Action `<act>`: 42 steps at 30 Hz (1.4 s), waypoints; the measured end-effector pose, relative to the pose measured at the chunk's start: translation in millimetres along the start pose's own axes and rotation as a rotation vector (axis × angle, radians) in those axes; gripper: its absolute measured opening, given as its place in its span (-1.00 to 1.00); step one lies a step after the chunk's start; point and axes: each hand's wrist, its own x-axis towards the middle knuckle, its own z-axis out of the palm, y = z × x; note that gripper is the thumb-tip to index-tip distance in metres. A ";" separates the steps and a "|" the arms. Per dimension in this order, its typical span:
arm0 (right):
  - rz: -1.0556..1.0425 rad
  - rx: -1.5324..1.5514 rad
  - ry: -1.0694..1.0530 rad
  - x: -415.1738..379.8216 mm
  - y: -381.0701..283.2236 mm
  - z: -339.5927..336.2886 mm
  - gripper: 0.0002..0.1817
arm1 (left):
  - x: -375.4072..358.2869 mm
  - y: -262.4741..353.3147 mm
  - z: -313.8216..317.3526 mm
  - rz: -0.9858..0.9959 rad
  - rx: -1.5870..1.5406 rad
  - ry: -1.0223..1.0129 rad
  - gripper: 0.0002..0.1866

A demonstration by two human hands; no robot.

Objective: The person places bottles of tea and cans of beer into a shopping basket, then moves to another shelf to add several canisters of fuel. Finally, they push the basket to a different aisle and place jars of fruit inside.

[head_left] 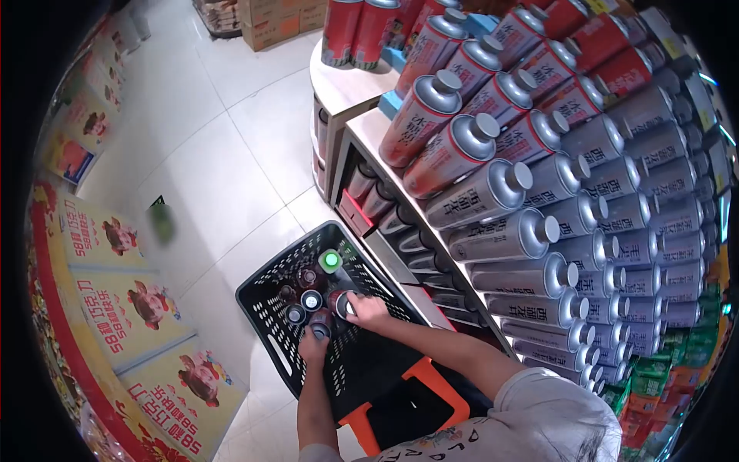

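Both hands reach into a black perforated basket [274, 344] with orange handles [435, 385]. My right hand [365, 311] is closed around a dark bottle with a pale cap [345, 306], near the basket's right side. Lower and to the left, my left hand [313, 346] grips another dark bottle [319, 327] by its upper part. Several bottles stand upright beside them, among them one with a white cap [311, 300] and one with a bright green cap [331, 260]. The bottles' labels are too small to read, and their lower parts are hidden.
To the right, a tiered shelf [400, 171] bears rows of silver and red cans [500, 233]. Yellow and red printed display panels [138, 308] line the left. Cardboard boxes [269, 21] sit at the top on the pale tiled floor [231, 165].
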 end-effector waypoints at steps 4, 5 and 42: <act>-0.244 0.075 0.200 -21.9 -15.2 -61.3 -0.60 | 20.0 -6.3 22.2 -0.019 0.110 -0.112 -0.38; -0.296 0.079 0.270 -27.2 -18.2 -78.6 -0.63 | 22.4 -9.7 31.0 -0.015 0.120 -0.099 -0.37; -0.100 -0.247 0.682 162.7 -13.7 -502.7 -0.70 | 87.7 -22.4 96.2 -0.213 0.161 -0.183 -0.38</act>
